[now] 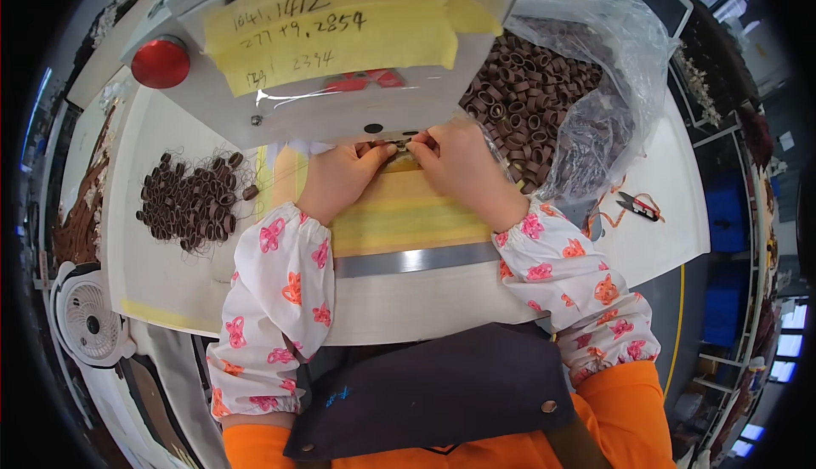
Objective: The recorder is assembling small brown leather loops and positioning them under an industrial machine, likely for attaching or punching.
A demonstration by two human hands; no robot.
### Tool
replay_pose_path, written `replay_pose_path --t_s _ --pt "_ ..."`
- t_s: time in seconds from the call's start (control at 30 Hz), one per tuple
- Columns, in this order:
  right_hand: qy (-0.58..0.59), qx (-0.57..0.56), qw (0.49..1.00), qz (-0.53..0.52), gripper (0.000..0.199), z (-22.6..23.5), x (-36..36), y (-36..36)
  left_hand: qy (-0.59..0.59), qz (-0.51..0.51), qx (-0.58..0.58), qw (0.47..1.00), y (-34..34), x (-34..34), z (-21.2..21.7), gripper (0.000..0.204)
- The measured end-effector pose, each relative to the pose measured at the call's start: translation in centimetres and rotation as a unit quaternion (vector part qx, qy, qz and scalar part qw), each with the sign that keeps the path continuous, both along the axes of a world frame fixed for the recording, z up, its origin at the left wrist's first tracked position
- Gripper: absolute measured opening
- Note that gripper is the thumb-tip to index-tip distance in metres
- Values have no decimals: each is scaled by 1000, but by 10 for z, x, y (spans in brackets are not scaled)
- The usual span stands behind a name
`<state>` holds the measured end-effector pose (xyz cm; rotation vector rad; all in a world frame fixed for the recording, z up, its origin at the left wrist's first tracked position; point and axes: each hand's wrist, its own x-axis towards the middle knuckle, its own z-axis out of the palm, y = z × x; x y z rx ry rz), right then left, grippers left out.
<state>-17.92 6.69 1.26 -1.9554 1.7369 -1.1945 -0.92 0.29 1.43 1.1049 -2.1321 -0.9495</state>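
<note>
Both hands meet under the white head of a sewing machine [331, 112], at its work point. My left hand [344, 176] has thumb and forefinger pinched together there. From the other side, my right hand [463, 167] pinches with its fingertips close to the left ones. Whatever they hold is too small and too covered to make out. Beneath the hands lies a yellow-taped plate [408, 214] with a metal front edge. A heap of small brown loops [187, 201] with loose thread ends lies left of my left hand. More brown loops [535, 95] fill a clear plastic bag [629, 78] beyond my right hand.
Black-bladed thread snips [639, 206] and an orange cord [605, 210] lie on the white table [416, 312] at the right. A round red button [160, 62] juts from the machine's left side. A white fan [92, 320] stands past the table's left edge.
</note>
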Motion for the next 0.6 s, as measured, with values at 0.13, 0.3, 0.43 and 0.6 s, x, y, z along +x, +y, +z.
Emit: replay_pose_path --t_s 0.13,0.3,0.43,0.6 --pt "54 -100 993 8 12 -5 -3 -4 26 19 7 999 2 -1 -4 33" --pt "53 -173 983 44 11 13 3 12 -28 -10 -158 987 22 12 10 28" --pt "37 -187 981 -20 11 27 -13 13 -74 75 -233 967 15 65 3 30" --pt "176 -157 958 -166 13 42 -70 -1 -25 154 -131 979 2 98 1 30"
